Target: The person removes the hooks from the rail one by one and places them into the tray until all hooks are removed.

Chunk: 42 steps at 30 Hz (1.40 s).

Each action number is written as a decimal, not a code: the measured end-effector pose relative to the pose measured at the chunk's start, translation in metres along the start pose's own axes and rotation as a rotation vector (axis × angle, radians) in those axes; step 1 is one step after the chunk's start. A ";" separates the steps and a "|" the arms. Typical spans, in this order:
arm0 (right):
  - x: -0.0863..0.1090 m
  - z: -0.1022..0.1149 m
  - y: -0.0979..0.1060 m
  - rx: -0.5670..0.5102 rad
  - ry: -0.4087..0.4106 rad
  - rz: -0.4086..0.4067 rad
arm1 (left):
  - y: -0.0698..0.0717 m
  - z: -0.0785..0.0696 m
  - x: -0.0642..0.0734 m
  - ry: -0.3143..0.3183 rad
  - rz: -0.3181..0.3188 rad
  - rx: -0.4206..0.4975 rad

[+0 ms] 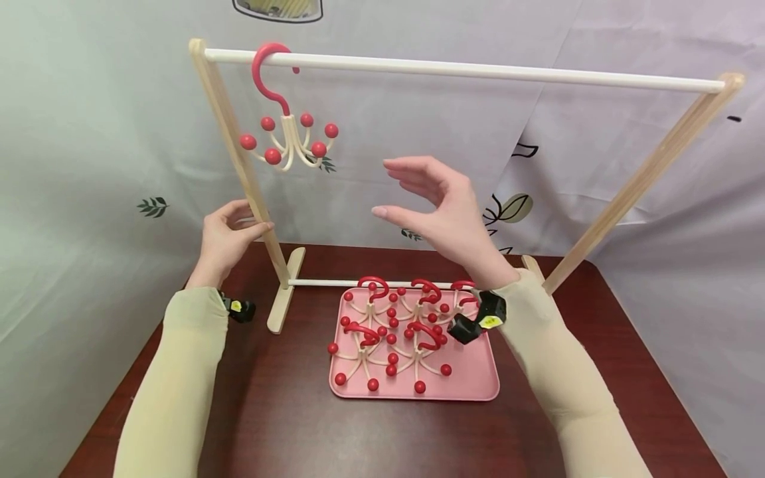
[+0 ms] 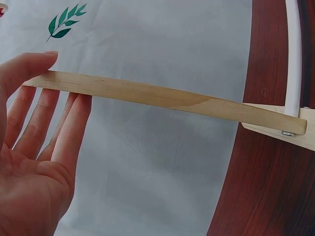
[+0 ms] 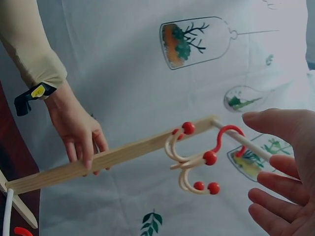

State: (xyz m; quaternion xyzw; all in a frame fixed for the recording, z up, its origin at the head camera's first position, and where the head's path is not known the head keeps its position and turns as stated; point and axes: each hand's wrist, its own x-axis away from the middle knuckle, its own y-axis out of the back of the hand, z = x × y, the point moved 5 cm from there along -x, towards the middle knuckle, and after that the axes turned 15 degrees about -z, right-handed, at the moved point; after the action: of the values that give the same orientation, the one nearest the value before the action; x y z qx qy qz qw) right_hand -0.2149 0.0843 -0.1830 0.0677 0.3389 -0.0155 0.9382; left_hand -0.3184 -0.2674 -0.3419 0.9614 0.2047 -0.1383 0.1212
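Note:
My left hand (image 1: 224, 238) holds the left wooden post (image 1: 242, 159) of a rack, thumb on one side and fingers on the other; the left wrist view shows this grip on the post (image 2: 147, 93) up close. From the left part of the white top rail (image 1: 454, 66) hangs a hanger (image 1: 289, 129) with a red hook and curved cream arms tipped with red balls. My right hand (image 1: 451, 212) is in the air under the rail, right of this hanger, fingers and thumb apart, holding nothing. The right wrist view shows the hand (image 3: 285, 187) apart from the hanger (image 3: 189, 162).
A pink tray (image 1: 469, 375) on the dark red table (image 1: 287, 411) bears several similar hangers (image 1: 418, 358); my right wrist's camera hides part of it. The rack's lower white rail (image 1: 323, 283) runs behind the tray. Printed cloth (image 1: 358, 126) hangs behind the rack.

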 end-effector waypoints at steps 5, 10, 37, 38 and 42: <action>-0.010 -0.003 -0.016 0.029 -0.010 0.026 | -0.001 -0.001 0.001 -0.006 -0.003 0.008; -0.023 0.000 -0.033 0.015 -0.016 0.019 | -0.001 -0.002 0.001 -0.012 -0.004 0.009; -0.098 -0.011 -0.131 0.229 -0.043 0.068 | 0.000 0.000 -0.001 -0.005 -0.005 -0.016; -0.098 -0.011 -0.131 0.224 -0.041 0.069 | 0.000 0.000 -0.001 -0.004 -0.005 -0.015; -0.100 -0.011 -0.128 0.184 -0.050 0.052 | -0.001 0.000 -0.001 -0.003 -0.003 -0.005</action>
State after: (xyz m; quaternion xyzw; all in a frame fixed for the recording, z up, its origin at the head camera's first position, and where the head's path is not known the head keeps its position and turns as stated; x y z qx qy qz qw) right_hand -0.3082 -0.0430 -0.1429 0.1622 0.3108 -0.0239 0.9362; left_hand -0.3197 -0.2664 -0.3415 0.9606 0.2063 -0.1393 0.1238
